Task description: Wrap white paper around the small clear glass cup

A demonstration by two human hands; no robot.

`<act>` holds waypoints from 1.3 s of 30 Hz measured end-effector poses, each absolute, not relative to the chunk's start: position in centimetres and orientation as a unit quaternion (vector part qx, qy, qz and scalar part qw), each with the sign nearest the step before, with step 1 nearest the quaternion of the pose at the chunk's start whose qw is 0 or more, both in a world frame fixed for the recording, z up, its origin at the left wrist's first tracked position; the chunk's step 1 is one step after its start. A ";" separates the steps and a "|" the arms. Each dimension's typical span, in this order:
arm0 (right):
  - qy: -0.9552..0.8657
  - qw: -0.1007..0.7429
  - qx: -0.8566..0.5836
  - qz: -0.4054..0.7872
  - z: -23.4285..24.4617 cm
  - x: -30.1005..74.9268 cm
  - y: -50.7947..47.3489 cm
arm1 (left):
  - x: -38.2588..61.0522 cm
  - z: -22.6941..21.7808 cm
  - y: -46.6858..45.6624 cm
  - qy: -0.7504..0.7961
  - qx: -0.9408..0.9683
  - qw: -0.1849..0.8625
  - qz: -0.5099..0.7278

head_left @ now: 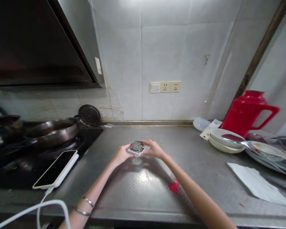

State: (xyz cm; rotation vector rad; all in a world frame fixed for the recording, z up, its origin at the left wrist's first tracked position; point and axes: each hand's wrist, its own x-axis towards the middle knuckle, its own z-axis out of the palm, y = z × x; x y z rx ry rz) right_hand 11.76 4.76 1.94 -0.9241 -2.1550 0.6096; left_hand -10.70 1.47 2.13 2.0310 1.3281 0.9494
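Observation:
My left hand (122, 155) and my right hand (154, 149) meet over the middle of the steel counter (124, 197). Between them they hold a small round object (136, 146) with a dark metallic rim and a grey, shiny face. White material (137, 153), perhaps paper or a base, shows under its near side. Fingers of both hands are closed on its two sides. It is too small and blurred to tell its exact kind. Beneath my right forearm lies a clear plastic piece with a red patch (173, 185).
On the left, a phone (56, 169) with a white cable rests by the stove, near a steel pan (53, 132). At right are a red thermos jug (245, 113), stacked bowls (225, 140), a plate (271, 152) with utensils and a white napkin (258, 184).

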 end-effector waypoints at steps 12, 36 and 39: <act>-0.777 0.361 -0.455 0.243 -0.7 21.2 2.1 | -1.3 -1.0 3.2 0.450 0.775 0.283 0.341; -0.781 0.345 -0.462 0.241 -1.6 20.8 1.6 | -1.6 -2.0 2.9 0.436 0.801 0.271 0.309; -0.778 0.352 -0.454 0.254 -1.7 20.8 1.6 | -1.7 -2.2 3.0 0.436 0.801 0.271 0.308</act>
